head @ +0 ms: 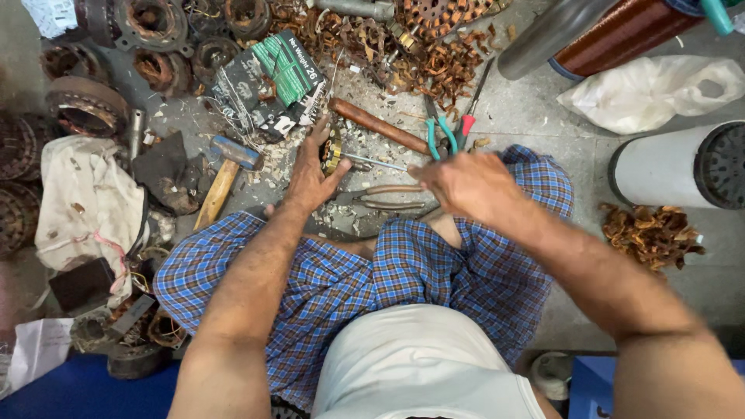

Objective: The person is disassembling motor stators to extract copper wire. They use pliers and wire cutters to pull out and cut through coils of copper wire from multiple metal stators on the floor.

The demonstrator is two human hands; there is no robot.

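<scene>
I sit on the floor in blue checked shorts [341,287]. My left hand [310,177] lies with fingers spread on the littered floor, its fingertips against a small round metal winding part [334,152]. My right hand [466,186] is blurred, with fingers curled over the handle ends of tan-handled pliers [384,195] that lie between my knees. Whether it grips them is unclear. A thin metal screwdriver shaft [376,162] lies just beyond the pliers.
A hammer [225,174] lies to the left, and a brown wooden handle [379,126] and green- and red-handled cutters [444,136] lie ahead. Rusty stators [85,105], copper scraps [650,233], a black-and-green package [273,81], a copper wire spool [621,31], a white cylinder [667,167] and cloth [85,203] surround me.
</scene>
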